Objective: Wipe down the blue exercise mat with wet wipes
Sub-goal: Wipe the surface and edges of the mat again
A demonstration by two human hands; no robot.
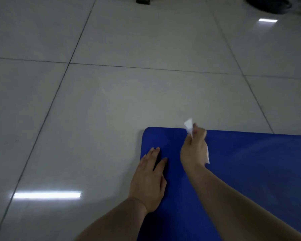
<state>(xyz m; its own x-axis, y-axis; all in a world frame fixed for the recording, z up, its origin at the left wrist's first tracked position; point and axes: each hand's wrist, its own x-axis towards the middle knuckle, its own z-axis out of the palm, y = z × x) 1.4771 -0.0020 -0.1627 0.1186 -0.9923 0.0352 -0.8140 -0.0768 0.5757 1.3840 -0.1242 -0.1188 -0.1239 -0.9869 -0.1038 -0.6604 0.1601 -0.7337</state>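
The blue exercise mat (pixel 250 162) lies flat on the tiled floor and fills the lower right of the head view; its rounded far-left corner is near the middle. My left hand (pixel 149 181) rests flat on the mat by its left edge, fingers spread. My right hand (pixel 194 148) hovers near the mat's far edge, pinching a white wet wipe (pixel 189 126). One corner of the wipe sticks up above the fingers and another part hangs below the palm.
Glossy grey floor tiles (pixel 111 101) with dark grout lines surround the mat to the left and beyond. A dark round object (pixel 269 4) sits at the far right top, and a small dark block (pixel 142 0) at the top middle.
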